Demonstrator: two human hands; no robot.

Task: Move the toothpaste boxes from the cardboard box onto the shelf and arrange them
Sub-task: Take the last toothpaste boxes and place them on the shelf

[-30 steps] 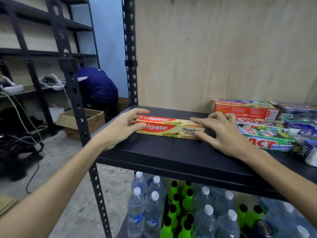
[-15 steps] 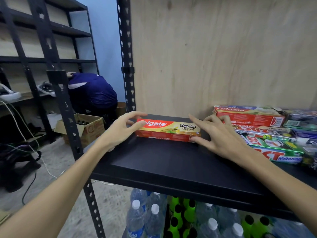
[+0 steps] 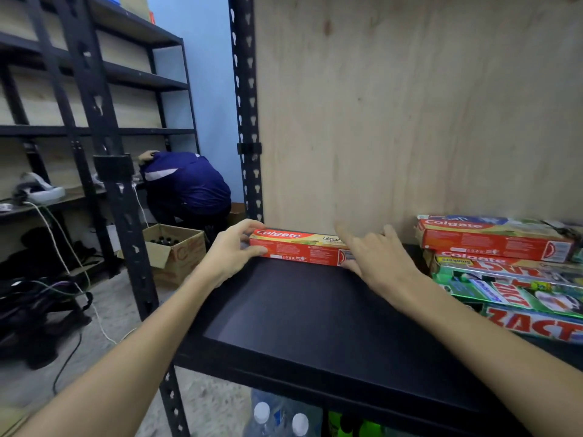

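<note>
A red and yellow Colgate toothpaste box point(image 3: 299, 247) lies lengthwise at the back of the black shelf point(image 3: 315, 323), against the plywood back panel. My left hand point(image 3: 232, 250) grips its left end with thumb and fingers. My right hand point(image 3: 375, 260) rests on its right end, fingers spread over the top and thumb at the front corner. At the right of the shelf lie stacked toothpaste boxes: red Colgate boxes point(image 3: 495, 241) on top of green and red Zact boxes point(image 3: 511, 291).
A black perforated upright point(image 3: 246, 121) stands just left of the box. On the floor to the left sits an open cardboard box point(image 3: 179, 253), with a person in a blue jacket point(image 3: 186, 184) bent over behind it. Water bottles point(image 3: 277, 417) stand below the shelf.
Both hands have slid the Colgate box from the middle of the shelf back to the plywood panel, and it has turned onto its edge so the red side faces me.
</note>
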